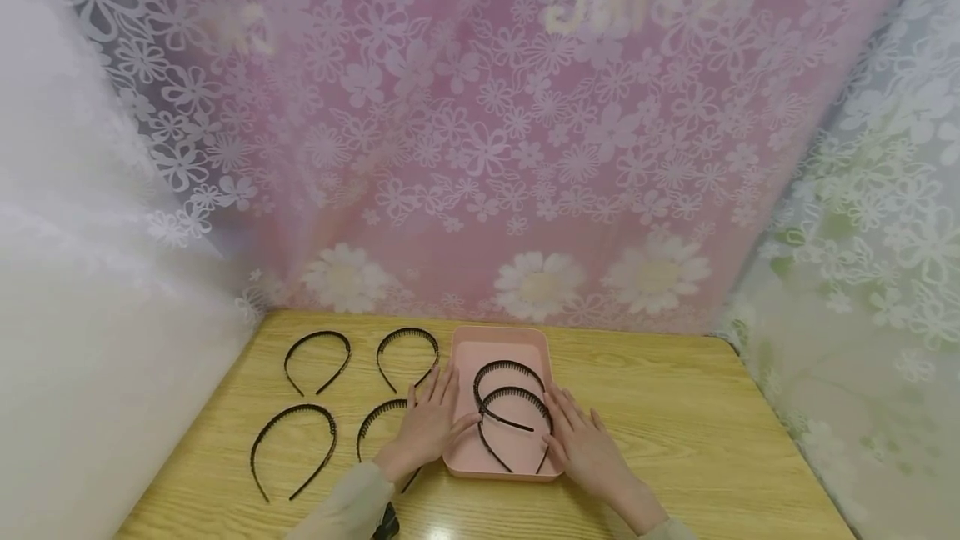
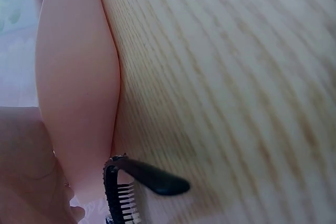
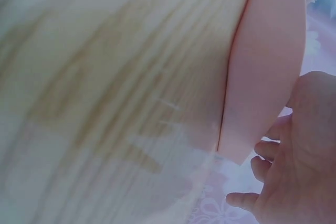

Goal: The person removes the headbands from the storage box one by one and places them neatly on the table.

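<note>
Head view, from where I stand: pink tray sits on the wood-grain desk; left hand rests at its left side, right hand at its right; both look released, fingers stretched out rather than clenched, thumbs at the near part of the rim; two black headbands lie inside the tray, a farther headband and a nearer headband, overlapping; four more sit on the desk to the left, in two rows: back-left headband, back-right headband, front-left headband, front-right headband, that last one partly hidden by the left hand and forearm; small black thing by the left sleeve, can't tell what; pink curtain with white flowers hangs behind. Left wrist view: one headband's tip and comb teeth show close by the tray's outer wall, can't tell if touching; right wrist view: right hand beside the tray wall, fingers loose, nothing gripped.
</note>
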`<state>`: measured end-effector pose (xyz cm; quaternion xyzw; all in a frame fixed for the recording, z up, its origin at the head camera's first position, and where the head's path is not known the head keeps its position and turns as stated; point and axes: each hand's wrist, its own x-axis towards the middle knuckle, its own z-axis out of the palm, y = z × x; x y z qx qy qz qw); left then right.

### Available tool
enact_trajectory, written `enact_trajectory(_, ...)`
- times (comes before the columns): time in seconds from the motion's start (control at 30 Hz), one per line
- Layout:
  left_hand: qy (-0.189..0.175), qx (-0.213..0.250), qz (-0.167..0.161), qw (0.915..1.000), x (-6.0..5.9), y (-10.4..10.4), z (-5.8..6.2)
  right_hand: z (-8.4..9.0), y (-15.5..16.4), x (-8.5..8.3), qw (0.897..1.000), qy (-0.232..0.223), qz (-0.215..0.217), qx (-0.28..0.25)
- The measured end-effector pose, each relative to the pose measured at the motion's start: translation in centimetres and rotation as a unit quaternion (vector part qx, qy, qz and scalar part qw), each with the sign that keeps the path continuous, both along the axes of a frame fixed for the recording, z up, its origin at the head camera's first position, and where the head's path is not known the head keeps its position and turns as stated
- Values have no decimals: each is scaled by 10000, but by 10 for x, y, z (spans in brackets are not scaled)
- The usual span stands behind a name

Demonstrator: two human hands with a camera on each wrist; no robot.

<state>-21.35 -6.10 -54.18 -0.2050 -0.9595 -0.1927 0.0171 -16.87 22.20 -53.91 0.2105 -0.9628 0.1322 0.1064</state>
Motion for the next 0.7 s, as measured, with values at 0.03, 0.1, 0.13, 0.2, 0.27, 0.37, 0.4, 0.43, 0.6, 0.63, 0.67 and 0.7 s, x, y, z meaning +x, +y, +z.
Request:
enact_trajectory(0.03, 0, -4, 7, 10000, 0, 0, 0, -1, 1, -1, 10000, 69, 37, -13)
enact_trajectory(0.1, 4, -35, 27, 10000, -1, 0, 0, -3, 3, -4, 9996, 255, 121, 17)
enact_trajectory(0.13, -3, -49, 31, 10000, -1, 0, 0, -4, 3, -5, 9995, 291, 156, 17)
enact_trajectory(0.2, -7, -56, 21, 10000, -1, 0, -1, -2, 4, -9, 9994, 276, 209, -56)
enact_trajectory(0.27, -7, -80, 15, 10000, -1, 0, -1, 3, 4, -13, 9993, 148, 208, -267)
enact_trajectory(0.37, -5, -84, 29, 10000, -1, 0, -1, 18, 3, -19, 9972, -209, 102, -712)
enact_trajectory(0.4, -5, -76, 41, 10000, -1, 0, -1, 23, 2, -22, 9962, -290, 53, -823)
enact_trajectory(0.43, 2, -86, 53, 9999, -1, 0, -1, 27, 2, -24, 9950, -354, 11, -935)
enact_trajectory(0.6, 33, 1, 45, 10000, -1, 0, -2, 42, 2, -41, 9873, -506, -65, -1502)
enact_trajectory(0.63, 40, 12, 37, 10000, 0, 0, -2, 45, 3, -44, 9843, -530, -66, -1682)
enact_trajectory(0.67, 52, 38, 28, 10000, 0, 1, -2, 47, 3, -48, 9803, -549, -60, -1894)
enact_trajectory(0.7, 73, 26, 24, 10000, -1, 1, -2, 49, 3, -51, 9767, -566, -59, -2070)
